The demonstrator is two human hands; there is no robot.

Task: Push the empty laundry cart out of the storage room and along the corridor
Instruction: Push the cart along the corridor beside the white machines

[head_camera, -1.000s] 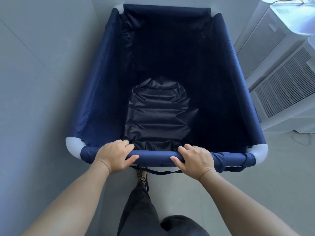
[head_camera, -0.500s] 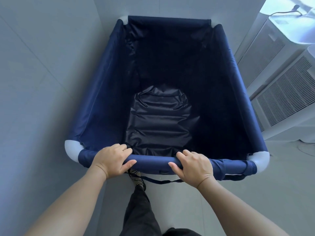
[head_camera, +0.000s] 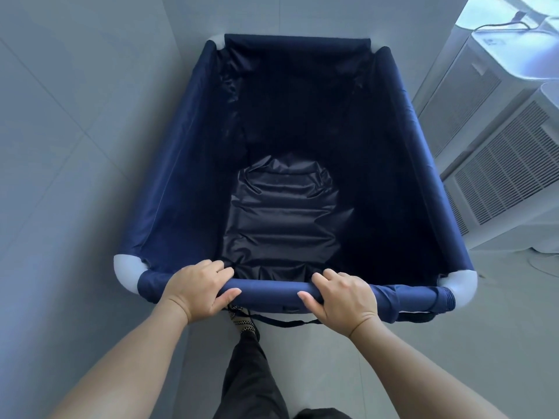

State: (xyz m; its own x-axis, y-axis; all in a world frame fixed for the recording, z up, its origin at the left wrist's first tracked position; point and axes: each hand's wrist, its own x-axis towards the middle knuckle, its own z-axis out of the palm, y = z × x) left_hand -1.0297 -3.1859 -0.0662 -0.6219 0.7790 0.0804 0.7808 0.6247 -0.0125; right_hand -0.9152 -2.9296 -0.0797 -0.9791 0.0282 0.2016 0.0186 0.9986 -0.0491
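A navy fabric laundry cart (head_camera: pixel 169 189) with white corner joints fills the middle of the head view. Its inside is empty, with only a dark creased liner at the bottom. My left hand (head_camera: pixel 198 290) is wrapped around the near padded rail (head_camera: pixel 269 290), left of centre. My right hand (head_camera: pixel 340 299) grips the same rail to the right of centre. Both arms reach forward from the bottom of the frame.
A pale tiled wall (head_camera: pixel 66 146) runs close along the cart's left side. Two white vented appliance units (head_camera: pixel 499 182) stand close on the right. Grey floor (head_camera: pixel 499 328) lies below them. My dark trouser leg and patterned shoe (head_camera: pixel 242 323) show under the rail.
The cart sits lower in the frame than before and more of the wall beyond its far rail shows. Both hands keep the same grip on the rail.
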